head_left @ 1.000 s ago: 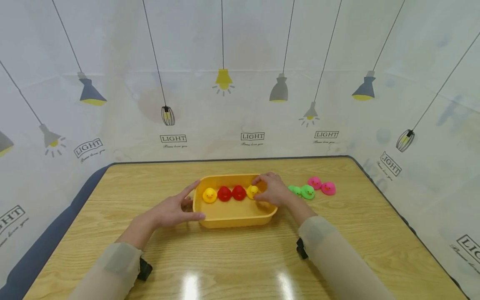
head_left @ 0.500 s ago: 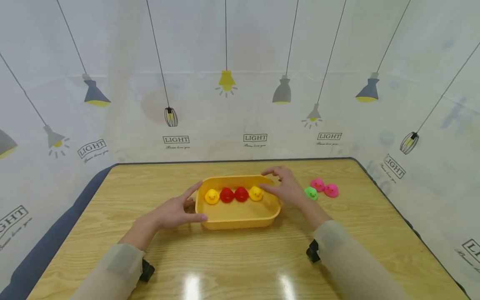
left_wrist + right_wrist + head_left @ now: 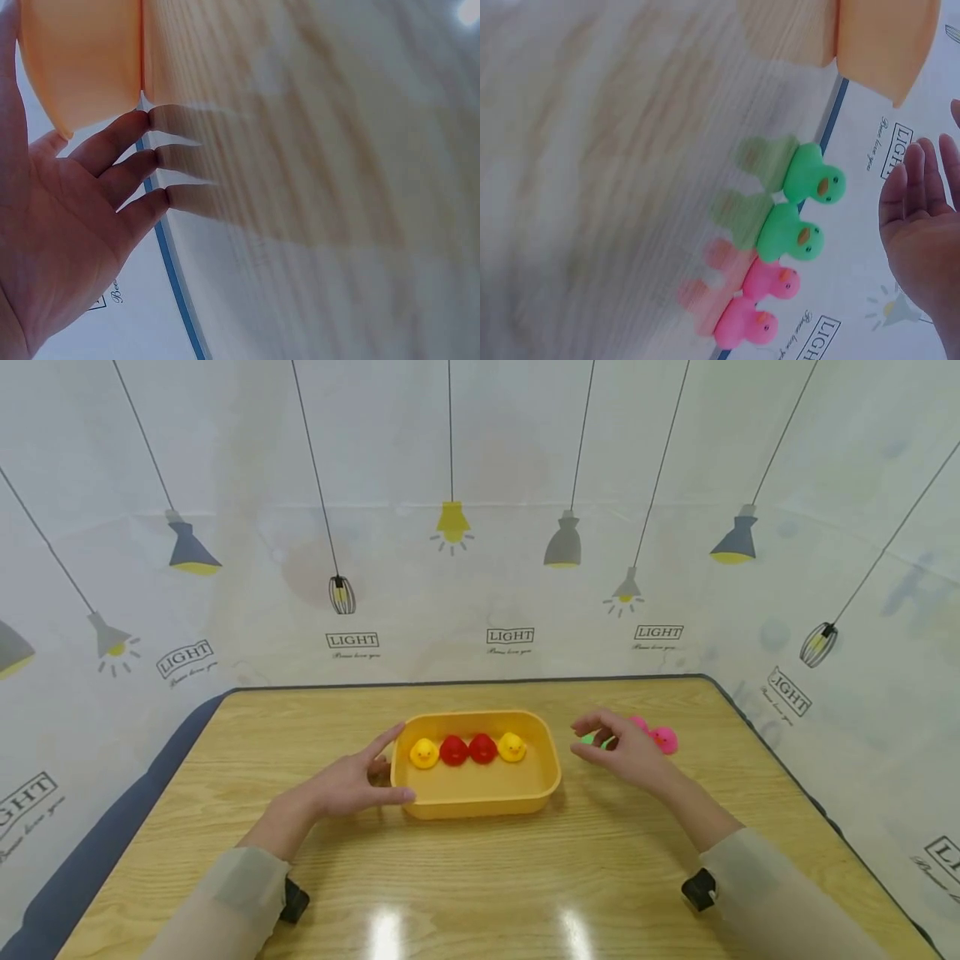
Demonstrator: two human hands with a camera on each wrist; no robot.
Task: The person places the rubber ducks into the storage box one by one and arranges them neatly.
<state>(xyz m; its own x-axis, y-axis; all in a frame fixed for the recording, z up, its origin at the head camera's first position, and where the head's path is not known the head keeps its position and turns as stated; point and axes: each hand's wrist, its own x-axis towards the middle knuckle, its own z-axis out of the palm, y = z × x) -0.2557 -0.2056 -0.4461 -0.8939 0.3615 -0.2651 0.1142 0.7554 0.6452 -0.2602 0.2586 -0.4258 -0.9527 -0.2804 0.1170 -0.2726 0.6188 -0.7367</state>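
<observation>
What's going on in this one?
At a wood-grain table, a person's left grip rests against the left end of an orange-yellow, rounded-rectangular bin, thumb and forefinger at its rim. Inside, four small toys stand in a row: a yellow toy duck at either end, with two round red toys between. The right grip holds nothing and hovers near two green toy ducks and two pink toy ducks, all outside the bin, to its right.

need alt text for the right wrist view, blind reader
Two green toy ducks and two pink toy ducks line up on a wooden table, with a right hand, partly out of frame, to their right. An orange-looking tray shows at upper right.
</observation>
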